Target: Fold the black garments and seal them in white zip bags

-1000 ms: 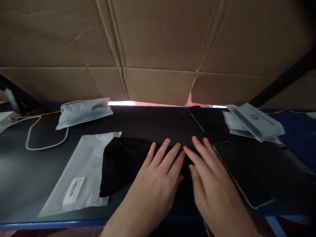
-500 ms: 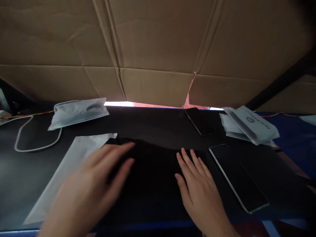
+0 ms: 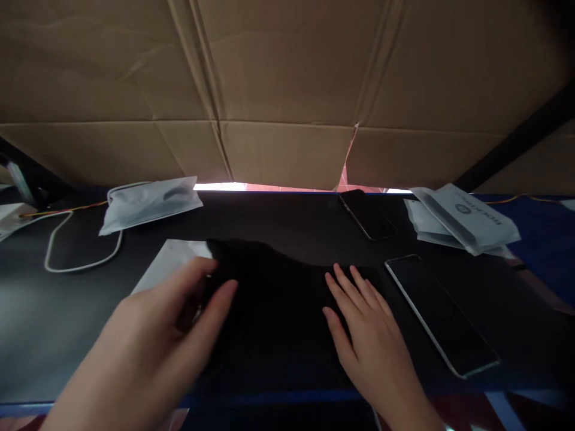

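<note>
A dark, soft-looking black cloth (image 3: pixel 274 311) with a wavy far edge lies before me. At its left end my left hand (image 3: pixel 153 335) is curled, thumb on the near side and fingers bent round the cloth; the fingertips are partly hidden. Under and behind that hand is a frosted white plastic bag (image 3: pixel 171 256), its lower part covered by my hand and forearm. My right hand (image 3: pixel 366 326) lies flat on the cloth's right part, fingers stretched. Just to its right rests a large phone (image 3: pixel 442 317) with a pale edge.
A smaller dark phone (image 3: pixel 368 214) lies farther back. Printed white pouches (image 3: pixel 471 218) are stacked at the back right. A filled frosted pouch (image 3: pixel 150 205) and a white cable (image 3: pixel 49 251) occupy the back left. A cardboard sheet (image 3: pixel 278 72) rises behind the black tabletop (image 3: pixel 36 335).
My left hand has curled more at the cloth's left end, and that end bulges higher. The white bag has shifted slightly right. My right hand stays flat in place.
</note>
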A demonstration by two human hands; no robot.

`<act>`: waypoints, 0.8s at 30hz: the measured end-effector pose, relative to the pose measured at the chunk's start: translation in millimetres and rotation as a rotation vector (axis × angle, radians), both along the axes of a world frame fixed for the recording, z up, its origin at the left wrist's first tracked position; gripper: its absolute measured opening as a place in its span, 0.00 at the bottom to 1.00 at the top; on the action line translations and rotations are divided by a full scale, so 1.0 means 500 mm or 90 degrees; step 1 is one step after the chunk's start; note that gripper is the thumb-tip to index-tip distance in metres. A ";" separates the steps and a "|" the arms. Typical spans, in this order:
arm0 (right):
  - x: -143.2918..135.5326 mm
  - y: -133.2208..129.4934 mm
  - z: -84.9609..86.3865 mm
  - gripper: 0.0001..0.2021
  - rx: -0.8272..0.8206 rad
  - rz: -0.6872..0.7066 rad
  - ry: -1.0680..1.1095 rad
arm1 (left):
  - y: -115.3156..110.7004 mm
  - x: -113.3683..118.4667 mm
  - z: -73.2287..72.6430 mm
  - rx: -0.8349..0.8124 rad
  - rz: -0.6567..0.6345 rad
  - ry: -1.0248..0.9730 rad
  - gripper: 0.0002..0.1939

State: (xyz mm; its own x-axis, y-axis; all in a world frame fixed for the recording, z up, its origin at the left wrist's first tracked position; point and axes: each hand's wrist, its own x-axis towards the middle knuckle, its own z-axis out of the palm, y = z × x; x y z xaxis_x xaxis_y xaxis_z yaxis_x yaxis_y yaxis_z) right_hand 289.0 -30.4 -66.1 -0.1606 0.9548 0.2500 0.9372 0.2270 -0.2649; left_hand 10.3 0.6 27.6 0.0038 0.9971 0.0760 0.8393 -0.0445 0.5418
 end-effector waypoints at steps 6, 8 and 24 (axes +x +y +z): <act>0.009 -0.004 -0.012 0.26 0.033 0.039 0.012 | -0.026 0.176 -0.006 0.150 -0.308 -0.019 0.12; 0.011 -0.006 -0.012 0.26 0.038 0.045 0.014 | -0.018 0.199 -0.038 0.224 -0.319 0.030 0.16; 0.017 -0.022 0.015 0.21 0.176 -0.002 0.213 | 0.009 0.103 -0.065 0.251 -0.200 0.108 0.22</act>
